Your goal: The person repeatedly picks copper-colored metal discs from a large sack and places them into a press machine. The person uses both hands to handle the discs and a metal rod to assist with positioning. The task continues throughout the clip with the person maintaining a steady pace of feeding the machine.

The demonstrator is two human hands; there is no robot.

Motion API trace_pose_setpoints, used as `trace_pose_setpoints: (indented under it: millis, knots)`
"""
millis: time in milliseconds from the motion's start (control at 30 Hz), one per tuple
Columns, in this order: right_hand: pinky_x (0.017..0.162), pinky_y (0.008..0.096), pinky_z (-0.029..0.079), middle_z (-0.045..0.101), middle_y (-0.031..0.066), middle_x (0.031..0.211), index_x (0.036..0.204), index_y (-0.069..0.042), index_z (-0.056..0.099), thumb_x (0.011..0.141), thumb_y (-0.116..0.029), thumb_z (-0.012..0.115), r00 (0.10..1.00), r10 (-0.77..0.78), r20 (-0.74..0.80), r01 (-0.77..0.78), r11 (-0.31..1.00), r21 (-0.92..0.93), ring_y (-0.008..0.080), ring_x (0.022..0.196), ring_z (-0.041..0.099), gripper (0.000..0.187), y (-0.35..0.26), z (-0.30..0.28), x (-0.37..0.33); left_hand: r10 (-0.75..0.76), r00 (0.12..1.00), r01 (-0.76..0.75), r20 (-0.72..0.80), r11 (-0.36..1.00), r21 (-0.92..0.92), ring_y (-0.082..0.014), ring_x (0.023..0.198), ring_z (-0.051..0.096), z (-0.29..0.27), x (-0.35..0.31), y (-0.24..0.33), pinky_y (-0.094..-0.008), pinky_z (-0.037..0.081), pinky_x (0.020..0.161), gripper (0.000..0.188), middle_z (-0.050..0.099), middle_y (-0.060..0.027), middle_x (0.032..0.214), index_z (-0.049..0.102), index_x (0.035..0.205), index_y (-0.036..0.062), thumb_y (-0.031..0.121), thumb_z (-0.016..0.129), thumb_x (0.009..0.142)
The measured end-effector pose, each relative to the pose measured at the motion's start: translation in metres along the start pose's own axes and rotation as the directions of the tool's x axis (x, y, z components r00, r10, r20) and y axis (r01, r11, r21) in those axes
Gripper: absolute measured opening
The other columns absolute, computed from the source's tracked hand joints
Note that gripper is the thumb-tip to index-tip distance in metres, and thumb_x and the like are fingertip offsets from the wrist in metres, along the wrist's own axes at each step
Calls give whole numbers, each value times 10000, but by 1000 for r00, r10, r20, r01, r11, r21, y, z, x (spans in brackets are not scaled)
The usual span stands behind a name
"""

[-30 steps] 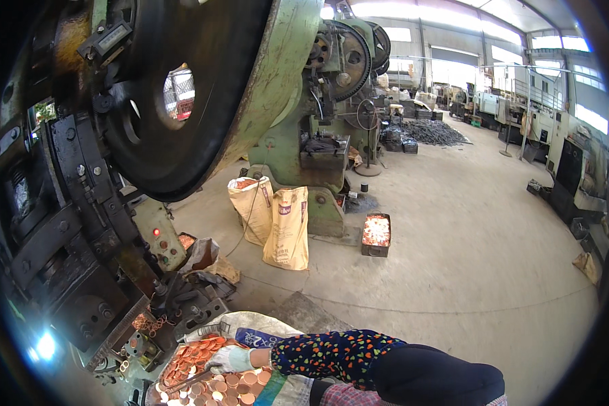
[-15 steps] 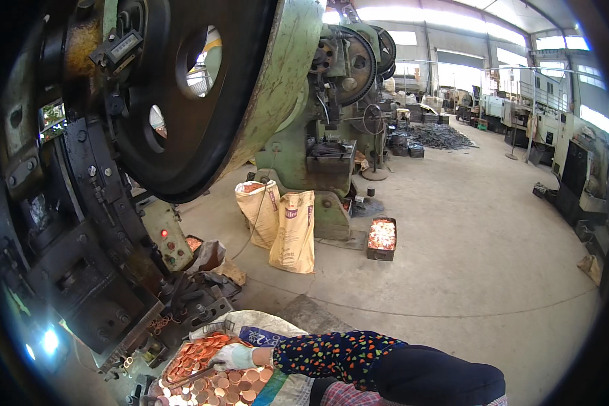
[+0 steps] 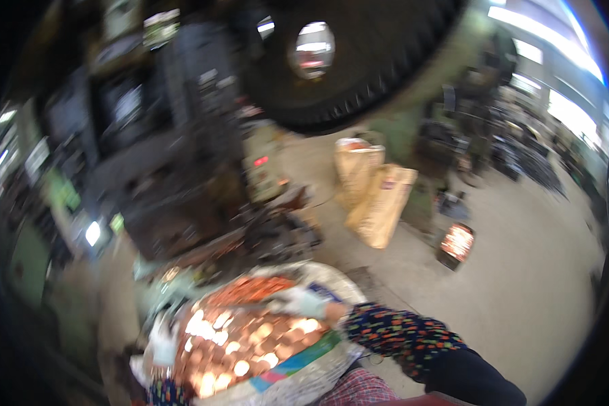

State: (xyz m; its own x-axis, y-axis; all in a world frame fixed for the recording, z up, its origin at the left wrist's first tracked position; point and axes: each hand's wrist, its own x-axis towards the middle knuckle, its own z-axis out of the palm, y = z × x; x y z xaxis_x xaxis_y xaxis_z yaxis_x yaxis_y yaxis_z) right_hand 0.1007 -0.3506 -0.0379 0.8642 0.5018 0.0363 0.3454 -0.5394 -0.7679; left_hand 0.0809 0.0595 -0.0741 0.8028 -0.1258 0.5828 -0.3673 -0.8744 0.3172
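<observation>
Round copper-coloured discs (image 3: 250, 342) fill an opened white woven sack (image 3: 304, 369) in front of me, with orange-red discs (image 3: 254, 289) heaped at its far side. My right hand (image 3: 298, 302), in a whitish glove, reaches over the discs from the right. It is closed around a thin dark rod (image 3: 243, 306) that points left across them. At the sack's left edge is my left hand (image 3: 162, 344), also gloved. Motion blur smears its fingers, so its grip is unclear.
A dark press (image 3: 176, 203) stands close ahead on the left, beneath a big dark wheel (image 3: 358, 88). Beyond are a control box with a red light (image 3: 261, 162), upright tan sacks (image 3: 382, 206) and a bin of shiny pieces (image 3: 457, 243) on the floor.
My view has swung left and tilted, so the press and the disc-filled sack appear farther right. My left hand has come into view at the sack's left edge. My right hand stays over the discs.
</observation>
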Motion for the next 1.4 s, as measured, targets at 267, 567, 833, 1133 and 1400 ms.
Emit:
trace_pose_setpoints:
  millis: [267,567,833,1133,1400]
  knots:
    - [817,368,488,667,181,991,1183,-39,606,923,-332,538,985,87,-149,-67,989,132,292,920,644,398,-27,-51,6,-312,945,324,100,841,-434,-215,742,665,-9,13,30,-315,529,695,207,678,-91,830,636,943,35,163,688,788]
    - [696,380,498,632,102,904,1216,-181,565,930,-299,495,899,-417,-130,182,628,-757,271,803,625,317,-20,-58,112,-525,813,513,252,441,-737,-99,733,615,16,54,19,-245,515,691,368,661,-49,875,575,1077,17,139,751,778]
    - [713,396,490,628,102,913,1181,-175,592,929,-304,487,917,-322,-237,79,726,-684,289,818,617,302,-7,-64,129,-587,787,522,189,472,-710,-112,729,618,64,98,11,-262,503,679,225,671,-62,830,642,941,38,166,730,778]
    - [773,399,478,648,178,939,1135,-82,628,906,-261,545,932,-280,-229,145,870,-471,343,881,613,303,2,-67,97,-516,840,508,-166,856,-92,-342,690,654,109,158,30,-411,524,656,392,661,-186,711,712,772,25,415,719,734]
    - [797,404,478,652,189,992,1145,-75,625,905,-283,544,949,-266,-167,177,893,-414,346,919,613,327,-6,-60,100,-250,958,267,-142,956,119,-331,733,636,102,152,31,-415,514,657,268,652,-146,780,704,921,119,358,645,815]
